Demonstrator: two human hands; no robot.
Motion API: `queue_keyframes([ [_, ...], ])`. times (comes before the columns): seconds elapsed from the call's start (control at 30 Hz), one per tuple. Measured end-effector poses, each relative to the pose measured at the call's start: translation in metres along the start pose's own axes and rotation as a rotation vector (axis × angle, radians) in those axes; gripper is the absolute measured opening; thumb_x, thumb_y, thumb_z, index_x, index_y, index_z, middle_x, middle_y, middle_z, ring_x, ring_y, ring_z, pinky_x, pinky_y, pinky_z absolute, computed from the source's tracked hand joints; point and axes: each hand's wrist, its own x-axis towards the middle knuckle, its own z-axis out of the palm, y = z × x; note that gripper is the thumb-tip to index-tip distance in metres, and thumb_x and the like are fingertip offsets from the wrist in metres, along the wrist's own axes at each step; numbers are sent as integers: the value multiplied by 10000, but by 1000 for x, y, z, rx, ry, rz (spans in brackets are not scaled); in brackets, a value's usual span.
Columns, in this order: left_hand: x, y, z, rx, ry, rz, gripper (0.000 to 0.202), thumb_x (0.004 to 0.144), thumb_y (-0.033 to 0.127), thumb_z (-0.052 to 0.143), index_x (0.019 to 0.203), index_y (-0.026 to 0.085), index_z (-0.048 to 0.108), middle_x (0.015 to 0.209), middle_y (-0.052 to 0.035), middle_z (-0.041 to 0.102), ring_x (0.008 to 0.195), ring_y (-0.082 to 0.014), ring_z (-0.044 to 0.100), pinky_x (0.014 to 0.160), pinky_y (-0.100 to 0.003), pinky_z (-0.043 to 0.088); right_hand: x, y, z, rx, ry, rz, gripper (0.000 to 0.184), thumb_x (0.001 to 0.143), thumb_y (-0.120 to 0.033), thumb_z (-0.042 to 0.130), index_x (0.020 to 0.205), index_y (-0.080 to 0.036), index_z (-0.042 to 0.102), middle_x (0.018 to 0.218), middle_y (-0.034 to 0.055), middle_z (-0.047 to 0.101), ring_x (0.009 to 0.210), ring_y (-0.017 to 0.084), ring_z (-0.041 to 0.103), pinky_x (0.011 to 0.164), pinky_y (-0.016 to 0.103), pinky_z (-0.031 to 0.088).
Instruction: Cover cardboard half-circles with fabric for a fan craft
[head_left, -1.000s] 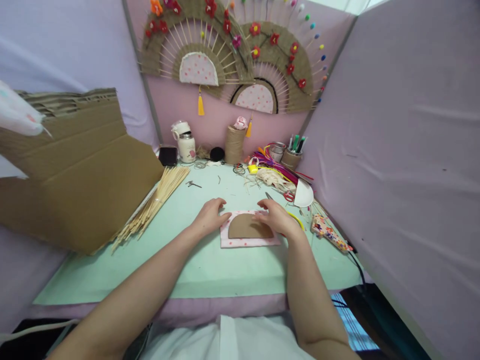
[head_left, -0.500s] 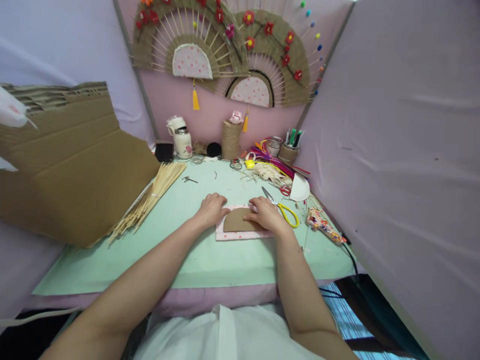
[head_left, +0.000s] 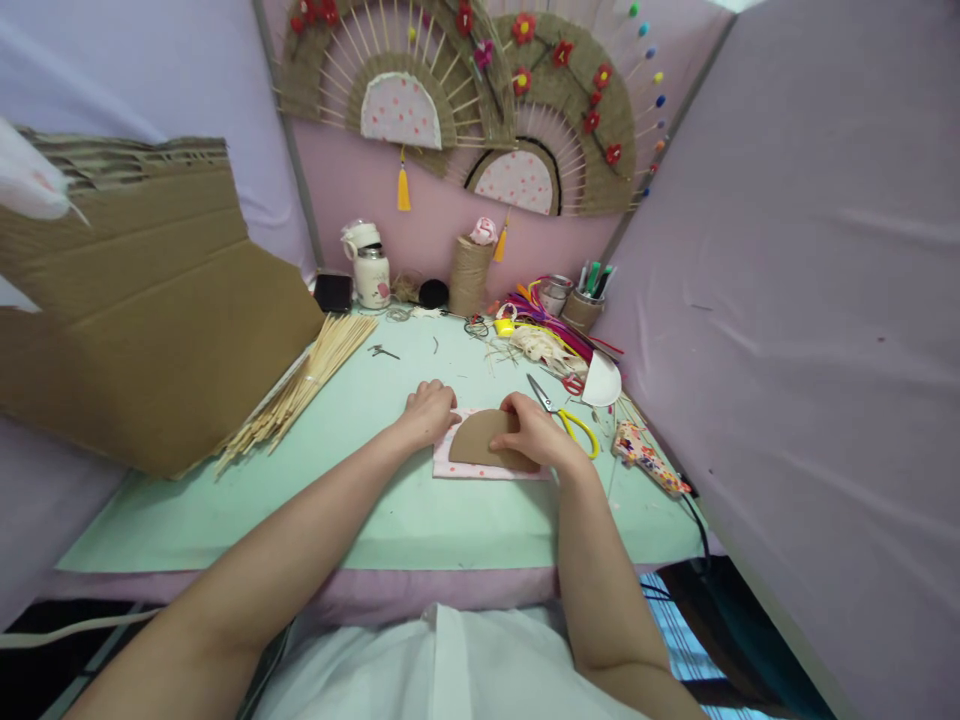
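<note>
On the green mat, both hands pressing cardboard half-circle onto dotted fabric, pen cup holding markers behind

Single head view: looks forward and down over green mat, near; pink back wall ahead.

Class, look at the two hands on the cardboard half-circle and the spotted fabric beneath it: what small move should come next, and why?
Probably press the cardboard half-circle flat and centre it on the spotted fabric. The right hand curls over its right edge, which looks slightly raised, while the left hand pins the fabric's upper left corner. Fabric shows along the bottom and left, so the margins look uneven.
</note>
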Motion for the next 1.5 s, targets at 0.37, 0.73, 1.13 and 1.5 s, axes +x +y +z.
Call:
queue_keyframes([
  [0.37, -6, -1, 0, -15, 19, 3, 243, 837, 309, 575, 1040, 179, 606, 1149, -127, 556, 1111, -300, 486, 879, -391, 407, 77, -34, -63, 313, 406, 130, 402, 746, -419, 638, 1040, -170, 524, 991, 61, 659, 830, 185, 621, 665, 271, 467],
  [0.73, -8, -3, -3, -14, 32, 59, 231, 842, 288, 550, 1032, 177, 621, 1125, -121, 606, 1101, -291, 511, 899, -380, 402, 83, -8, -42, -234, -95, 71, 217, 689, -196, 748, 896, -171, 691, 929, 62, 718, 841, 196, 641, 734, 255, 445],
  [1.13, -13, 3, -3, -68, 33, 64, 157, 837, 213, 463, 897, 189, 607, 1030, -126, 632, 1042, -309, 536, 849, -425, 403, 55, 13, -25, -370, -236, 96, 208, 681, -168, 700, 887, -150, 724, 918, 106, 728, 817, 216, 649, 673, 257, 437],
  [1.5, -31, -4, -52, -475, -53, 237, 111, 727, 234, 461, 805, 201, 532, 765, 8, 588, 723, -158, 556, 630, -259, 433, 27, -9, -70, 200, 42, -113, 217, 775, -380, 550, 865, -182, 556, 716, -28, 551, 658, 127, 502, 585, 218, 375],
])
